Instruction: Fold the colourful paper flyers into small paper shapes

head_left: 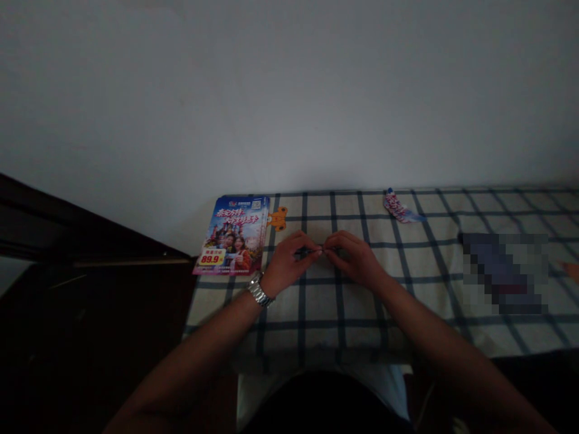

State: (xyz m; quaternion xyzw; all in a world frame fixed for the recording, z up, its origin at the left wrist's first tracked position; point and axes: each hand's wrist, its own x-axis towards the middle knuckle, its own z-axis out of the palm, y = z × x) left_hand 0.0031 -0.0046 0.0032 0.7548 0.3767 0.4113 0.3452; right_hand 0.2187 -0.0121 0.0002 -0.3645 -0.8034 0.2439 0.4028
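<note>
My left hand (292,260), with a silver watch (260,290) on its wrist, is closed in a pinch above the checked cloth. Opposite it, my right hand (355,258) pinches in the same way. The fingertips of both meet at a small dark thing (322,248), mostly covered by the fingers and too small to name. Left of my left hand lies a stack of colourful printed flyers (239,226). An orange bear-shaped piece (277,219) sits by the stack's right edge. Beyond my right hand is a narrow blue, red and white folded paper piece (398,208).
The blue-and-white checked tablecloth (316,313) covers the table, which stands against a plain wall (289,96). A dark pixelated object (502,274) lies at the right, with an orange thing (572,269) at the frame's edge. Dark furniture (67,223) is at the left.
</note>
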